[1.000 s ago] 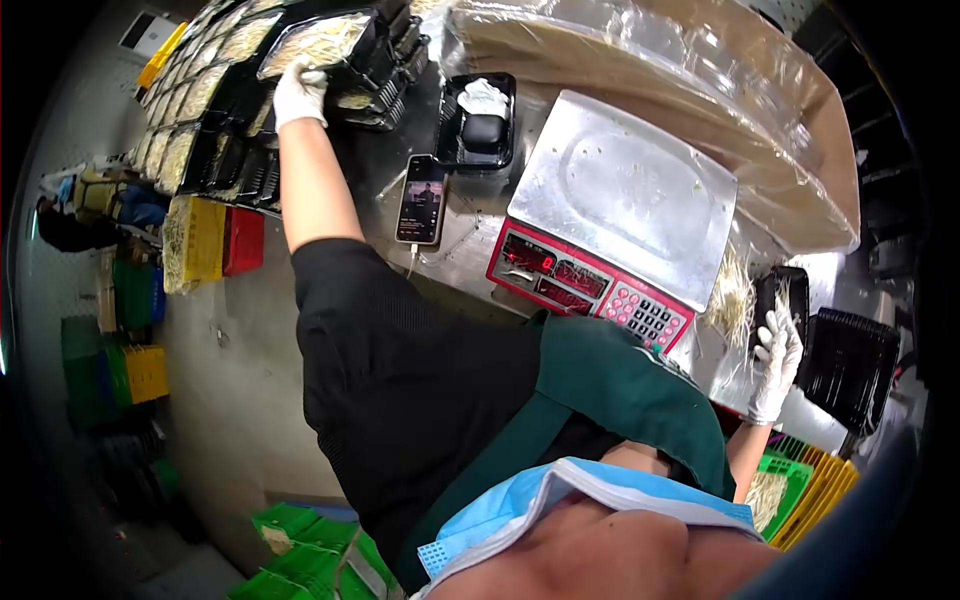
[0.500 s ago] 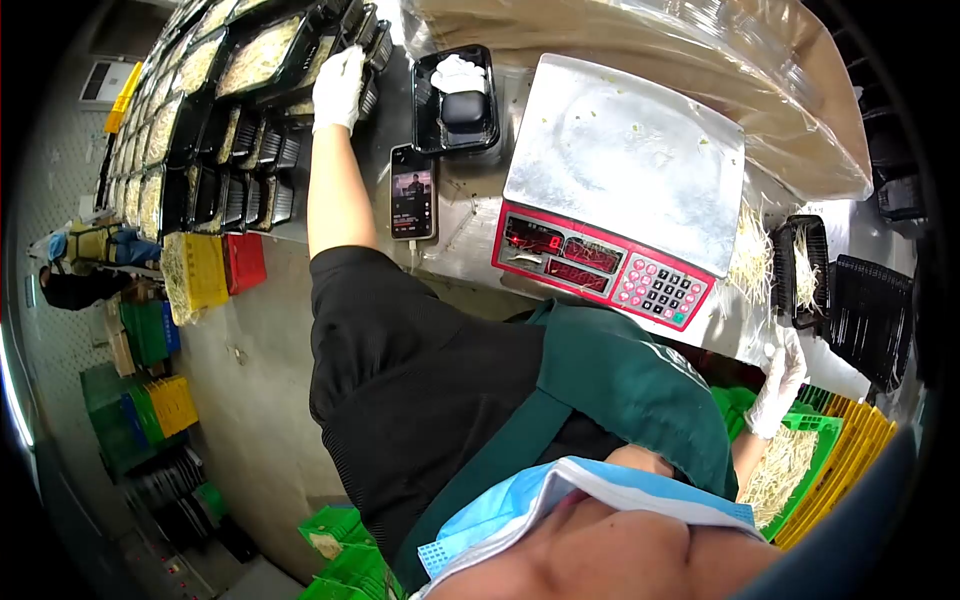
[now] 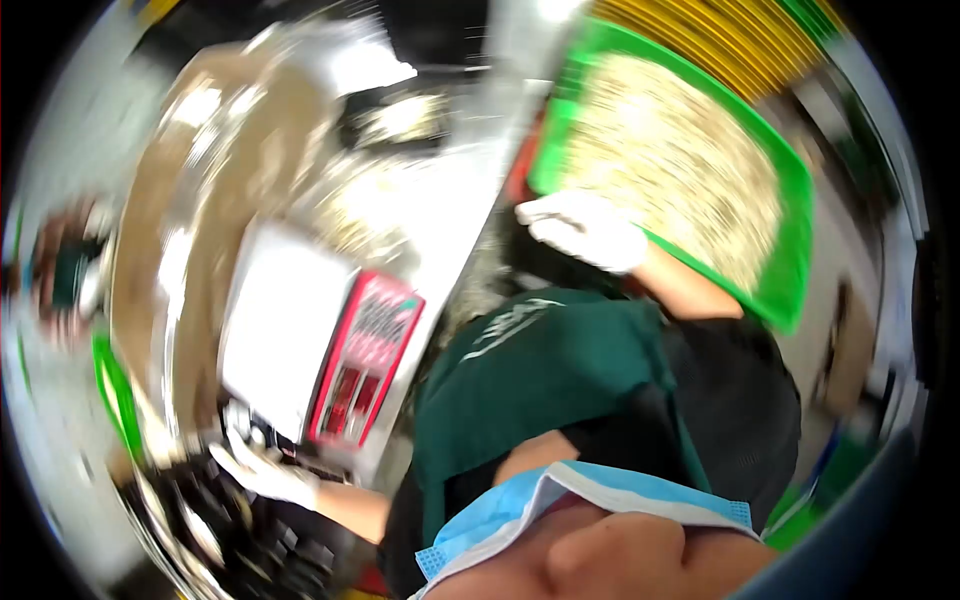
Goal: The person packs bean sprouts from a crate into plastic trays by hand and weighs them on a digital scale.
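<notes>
A metal desk (image 3: 465, 205) slants across the room, and a green crate (image 3: 794, 245) sits just off its edge, on the person's right. Sprouts (image 3: 680, 165) fill most of the crate, so I'd judge plenty is left to handle. Its long axis runs from far left to near right, the near end pointing toward the person's right arm. Black trays (image 3: 270, 545) crowd the left side, contents blurred. Beyond the scale (image 3: 310, 340), one sprout-filled tray (image 3: 352, 125) looks done. The left hand (image 3: 260, 470) spreads its fingers near the trays, holding nothing visible; the right hand (image 3: 585, 230) overlaps the crate's rim, but whether its fingers grip, I can't tell.
</notes>
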Available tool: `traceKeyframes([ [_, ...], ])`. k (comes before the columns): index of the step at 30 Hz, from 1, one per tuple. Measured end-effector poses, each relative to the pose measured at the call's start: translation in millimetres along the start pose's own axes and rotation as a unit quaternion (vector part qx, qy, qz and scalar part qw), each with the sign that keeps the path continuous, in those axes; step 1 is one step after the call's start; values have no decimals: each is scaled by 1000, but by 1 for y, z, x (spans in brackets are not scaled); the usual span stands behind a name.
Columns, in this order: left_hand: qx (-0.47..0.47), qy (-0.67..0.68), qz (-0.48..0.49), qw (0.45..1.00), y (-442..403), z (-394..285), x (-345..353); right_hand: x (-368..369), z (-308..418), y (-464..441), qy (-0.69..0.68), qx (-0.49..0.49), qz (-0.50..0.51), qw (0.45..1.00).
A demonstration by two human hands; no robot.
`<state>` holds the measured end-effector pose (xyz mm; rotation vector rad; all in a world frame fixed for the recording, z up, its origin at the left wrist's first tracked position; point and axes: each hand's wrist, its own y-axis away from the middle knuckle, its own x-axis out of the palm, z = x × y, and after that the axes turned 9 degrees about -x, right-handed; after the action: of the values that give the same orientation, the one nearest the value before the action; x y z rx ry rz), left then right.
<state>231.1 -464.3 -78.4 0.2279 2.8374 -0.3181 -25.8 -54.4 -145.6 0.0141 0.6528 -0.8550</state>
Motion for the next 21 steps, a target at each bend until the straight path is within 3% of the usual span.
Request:
traceKeyframes([
  [1, 43, 18, 35, 998, 32, -4, 37, -13, 5, 17, -13, 41, 16, 999],
  [2, 86, 35, 55, 994, 61, -8, 63, -25, -1, 34, 30, -23, -1, 999],
  [4, -93, 34, 186, 978, 130, -33, 136, -62, -2, 69, 8, 30, 9, 999],
  [5, -117, 86, 319, 936, 168, -48, 165, -81, -13, 87, 27, 21, -7, 999],
  [6, -77, 109, 424, 896, 195, -51, 197, -106, -30, 108, 44, 8, -19, 999],
  [7, -43, 135, 525, 839, 222, -55, 229, -131, -38, 117, 127, 72, -16, 989],
  [10, 246, 22, 672, 698, 276, -65, 305, -216, -67, 145, 178, 230, -79, 954],
  [11, 343, -9, 670, 658, 290, -79, 326, -228, -89, 151, 135, 266, -125, 946],
  [12, 436, -36, 662, 608, 306, -92, 349, -239, -119, 157, 88, 259, -103, 956],
  [14, 434, -54, 708, 554, 330, -87, 401, -231, -102, 132, 116, 249, -20, 961],
  [16, 549, -187, 617, 533, 351, -80, 445, -194, -132, 114, 211, 130, 63, 967],
  [17, 549, -194, 615, 531, 353, -70, 458, -159, -158, 113, 348, 21, -26, 937],
  [19, 395, -268, 718, 507, 354, -63, 469, -137, -166, 97, 357, 35, -32, 933],
  [20, 397, -272, 717, 505, 352, -69, 466, -133, -166, 92, 370, 51, -35, 927],
  [21, 334, -302, 796, 405, 347, -76, 462, -132, -164, 96, 369, 52, -39, 927],
])
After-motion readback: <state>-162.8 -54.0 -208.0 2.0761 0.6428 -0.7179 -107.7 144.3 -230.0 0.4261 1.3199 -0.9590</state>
